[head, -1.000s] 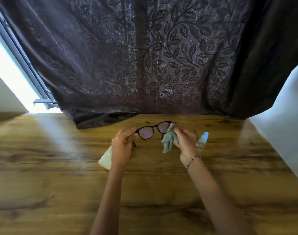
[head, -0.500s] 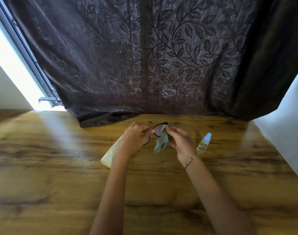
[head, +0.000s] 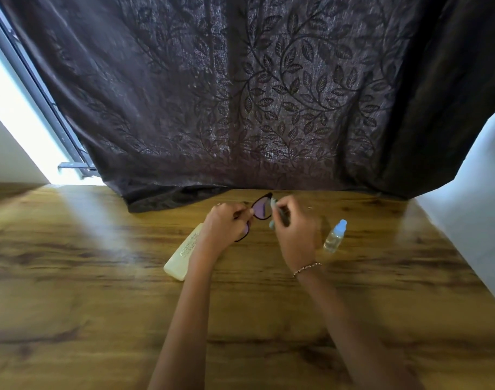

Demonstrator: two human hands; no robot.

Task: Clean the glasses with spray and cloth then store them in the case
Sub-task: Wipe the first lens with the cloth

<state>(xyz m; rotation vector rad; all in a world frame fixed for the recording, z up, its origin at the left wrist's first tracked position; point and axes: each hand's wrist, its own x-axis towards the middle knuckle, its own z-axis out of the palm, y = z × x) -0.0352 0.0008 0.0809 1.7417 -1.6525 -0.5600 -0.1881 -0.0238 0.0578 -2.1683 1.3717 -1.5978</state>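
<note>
Black-framed glasses [head: 261, 210] with purplish lenses are held above the wooden table [head: 100, 277], tilted, one lens up and one hidden behind my left hand [head: 226, 223], which pinches the frame near the bridge. My right hand [head: 292, 223] grips a small pale green cloth [head: 273, 213] against the upper lens' right edge; most of the cloth is hidden in the fingers. A cream glasses case [head: 184, 254] lies closed on the table under my left wrist. A small clear spray bottle [head: 335, 236] with a light blue cap stands to the right of my right hand.
A dark leaf-patterned curtain [head: 254, 108] hangs down to the table's far edge. A bright window with a metal frame [head: 29, 88] is at the left, a white wall [head: 471, 192] at the right.
The glasses turned from level to tilted and my two hands came closer together. The cloth, which hung below the right lens, is now bunched in my right hand's fingers.
</note>
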